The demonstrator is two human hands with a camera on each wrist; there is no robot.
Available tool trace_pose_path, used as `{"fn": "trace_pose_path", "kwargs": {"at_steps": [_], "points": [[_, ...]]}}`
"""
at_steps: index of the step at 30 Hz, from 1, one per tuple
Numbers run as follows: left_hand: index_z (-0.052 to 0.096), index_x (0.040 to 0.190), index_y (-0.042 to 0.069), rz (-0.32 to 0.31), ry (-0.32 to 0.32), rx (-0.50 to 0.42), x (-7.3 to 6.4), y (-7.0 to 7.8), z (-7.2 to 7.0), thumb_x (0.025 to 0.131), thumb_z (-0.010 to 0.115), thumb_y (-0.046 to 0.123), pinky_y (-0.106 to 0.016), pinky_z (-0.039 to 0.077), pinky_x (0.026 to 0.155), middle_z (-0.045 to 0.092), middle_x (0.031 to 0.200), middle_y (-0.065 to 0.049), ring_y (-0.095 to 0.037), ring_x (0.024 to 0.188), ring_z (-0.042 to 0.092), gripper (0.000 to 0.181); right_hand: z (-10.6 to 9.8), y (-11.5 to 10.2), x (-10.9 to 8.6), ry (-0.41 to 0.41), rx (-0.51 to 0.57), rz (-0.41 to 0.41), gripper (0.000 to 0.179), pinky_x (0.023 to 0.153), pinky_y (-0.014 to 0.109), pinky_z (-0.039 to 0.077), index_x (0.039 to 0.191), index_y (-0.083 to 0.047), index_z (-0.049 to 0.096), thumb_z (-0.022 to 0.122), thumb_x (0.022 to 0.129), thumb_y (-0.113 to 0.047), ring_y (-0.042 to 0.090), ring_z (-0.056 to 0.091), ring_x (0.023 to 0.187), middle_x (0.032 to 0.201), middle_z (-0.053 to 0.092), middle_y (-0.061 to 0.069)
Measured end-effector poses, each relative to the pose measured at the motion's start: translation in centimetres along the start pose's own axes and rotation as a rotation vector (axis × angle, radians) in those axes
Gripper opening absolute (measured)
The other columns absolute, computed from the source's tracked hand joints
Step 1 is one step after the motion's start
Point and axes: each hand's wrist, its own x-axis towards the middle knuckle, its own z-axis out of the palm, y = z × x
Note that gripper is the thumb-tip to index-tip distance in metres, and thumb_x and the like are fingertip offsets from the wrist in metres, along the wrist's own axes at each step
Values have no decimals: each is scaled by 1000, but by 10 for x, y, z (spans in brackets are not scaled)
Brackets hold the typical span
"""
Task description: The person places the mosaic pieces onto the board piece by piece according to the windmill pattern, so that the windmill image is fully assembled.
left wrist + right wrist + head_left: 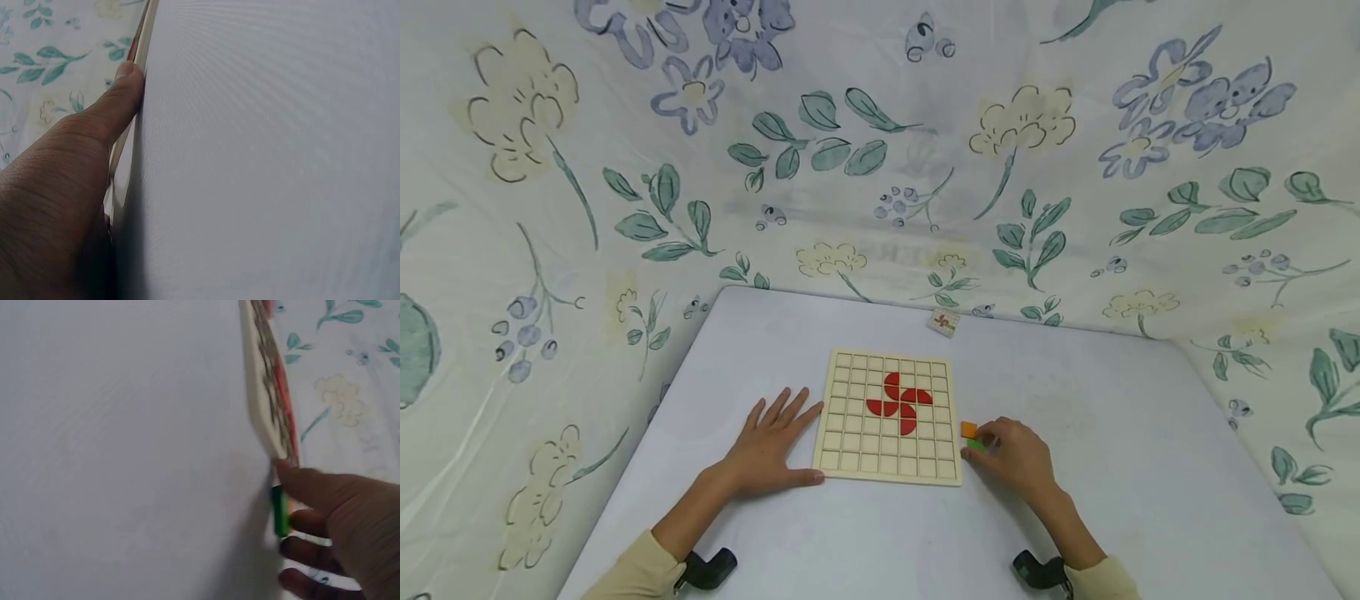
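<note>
A pale wooden grid board (857, 446) lies flat on the table, with several red quarter-round pieces (908, 419) set in its squares like a pinwheel. My left hand (767, 450) rests with spread, straight fingers at the board's left edge; its thumb (119, 94) touches the board's side near the front corner. Beside the right edge, my right hand (1018, 458) has its thumb and fingers bent around a green tile (975, 444), holding it. The green tile (280, 511) shows between thumb and fingers in the right wrist view. An orange tile (968, 429) lies just behind it, by the fingertips.
A small card (943, 322) printed with a red pinwheel lies near the table's back edge. The white table (1120, 467) meets a floral cloth (917, 192) at the back and sides. Dark wrist-worn devices (711, 569) sit near both sleeves.
</note>
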Motion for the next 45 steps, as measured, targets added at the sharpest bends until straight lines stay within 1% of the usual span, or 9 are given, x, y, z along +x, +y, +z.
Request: {"fn": "trace_pose_path", "kwargs": {"at_steps": [4, 7, 11, 15, 22, 30, 35, 41, 45], "points": [[33, 155, 18, -4, 8, 9, 0, -1, 0, 73, 51, 87, -63, 7, 113, 19, 162, -11, -36, 148, 9, 109, -5, -3, 0, -72, 4, 30, 20, 58, 28, 47, 84, -15, 75, 88, 71, -24, 9, 54, 68, 76, 63, -10], [32, 155, 18, -6, 9, 10, 1, -1, 1, 73, 51, 87, -62, 6, 113, 18, 162, -10, -36, 148, 8, 109, -9, -6, 2, -93, 16, 30, 12, 57, 28, 46, 78, -16, 73, 84, 72, -17, 10, 53, 67, 74, 61, -8], [31, 156, 18, -7, -11, -1, 2, -1, 2, 72, 50, 88, -62, 5, 113, 17, 162, -10, -35, 148, 6, 110, -11, -8, 3, -102, 9, 31, 10, 54, 28, 44, 75, -16, 71, 80, 70, -14, 10, 51, 65, 71, 59, -7], [31, 156, 19, -8, -18, -7, 1, -1, 3, 72, 48, 89, -62, 4, 113, 17, 163, -10, -35, 149, 6, 111, -13, -12, 7, -104, 21, 3, 11, 52, 27, 43, 74, -16, 71, 81, 70, -13, 10, 50, 63, 72, 59, -6], [32, 156, 18, -1, -3, -6, 0, -1, 0, 72, 48, 89, -62, 5, 113, 18, 162, -10, -35, 148, 8, 111, -10, -27, 19, -110, 57, -64, 13, 53, 26, 42, 74, -17, 71, 83, 69, -16, 9, 48, 63, 75, 61, -8], [31, 156, 19, -13, -14, -15, 0, -1, 2, 71, 48, 89, -62, 4, 113, 17, 162, -10, -35, 148, 6, 111, 1, -54, 32, -110, 88, -188, 14, 54, 23, 43, 79, -20, 74, 86, 72, -23, 6, 48, 64, 78, 63, -10], [31, 156, 19, -9, -22, -14, 0, -1, 2, 72, 46, 90, -62, 5, 113, 17, 163, -10, -35, 149, 6, 111, 11, -67, 41, -86, 86, -280, 11, 56, 22, 43, 79, -21, 74, 82, 72, -21, 4, 48, 64, 80, 64, -12], [31, 156, 18, -5, -20, -16, -1, 0, 0, 72, 47, 90, -63, 5, 113, 17, 162, -10, -35, 148, 6, 111, 22, -80, 51, -49, 76, -401, 9, 55, 20, 42, 76, -20, 73, 81, 71, -19, 3, 47, 63, 72, 63, -11], [32, 156, 18, -3, -14, -20, -2, 1, -1, 72, 48, 89, -63, 6, 113, 18, 162, -11, -36, 148, 7, 111, 28, -86, 56, -27, 61, -478, 8, 55, 21, 42, 77, -19, 74, 80, 71, -19, 3, 48, 63, 75, 64, -10]]}}
